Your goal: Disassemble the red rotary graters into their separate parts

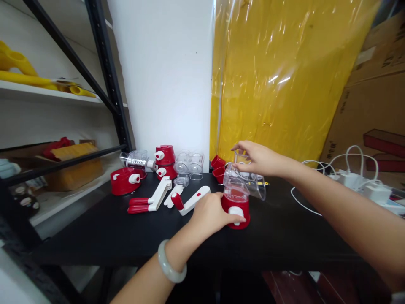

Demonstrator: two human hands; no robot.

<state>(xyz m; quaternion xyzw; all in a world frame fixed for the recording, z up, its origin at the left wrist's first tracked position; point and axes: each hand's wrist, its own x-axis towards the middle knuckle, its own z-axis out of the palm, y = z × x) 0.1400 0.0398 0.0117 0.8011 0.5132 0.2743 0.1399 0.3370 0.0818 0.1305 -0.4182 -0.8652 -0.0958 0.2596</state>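
My left hand (210, 213) is wrapped round a red suction base (243, 211), its thumb lying across the white knob (236, 212) on the front. A clear plastic grater housing (234, 179) sits tilted at the top of this base; whether it is seated there I cannot tell. Its wide round opening (262, 189) faces right. My right hand (255, 158) has its fingers curled about the upper clear tube of the housing. Just left of my left hand lies a white crank handle (198, 198) with a red grip, and beyond it are more white handles (160, 194) with red grips.
More red bases (125, 181) stand at the back left, two of them stacked (166, 162). Clear plastic parts (190, 162) lean by the wall. Small red cups (218, 169) sit behind the housing. White cables and chargers (378, 192) lie at the right, with a shelf rack at left.
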